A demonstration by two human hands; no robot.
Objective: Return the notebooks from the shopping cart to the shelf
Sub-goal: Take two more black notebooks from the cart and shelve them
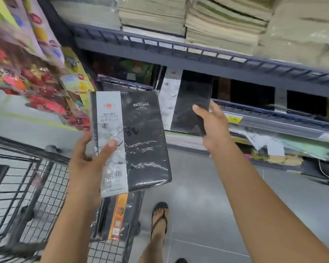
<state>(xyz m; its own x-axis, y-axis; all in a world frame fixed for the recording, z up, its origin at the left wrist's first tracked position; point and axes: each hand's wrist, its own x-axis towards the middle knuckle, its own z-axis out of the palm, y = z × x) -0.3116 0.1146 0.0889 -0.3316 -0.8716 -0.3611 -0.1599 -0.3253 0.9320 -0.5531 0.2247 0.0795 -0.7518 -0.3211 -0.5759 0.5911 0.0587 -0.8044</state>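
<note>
Above the shopping cart (27, 186), a shrink-wrapped black diary (139, 141) is gripped by the left hand (89, 160), thumb on its white band. At the shelf (198, 59), a second black notebook (190, 109) is clasped by the right hand (213, 126), its lower corner hidden behind the palm. More notebooks (118, 215) in the cart are blurred.

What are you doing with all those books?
A person is putting notebooks back on a store shelf. The left hand holds a wrapped black notebook over the shopping cart. The right hand is setting another black notebook into the shelf. More notebooks wait in the cart.
</note>
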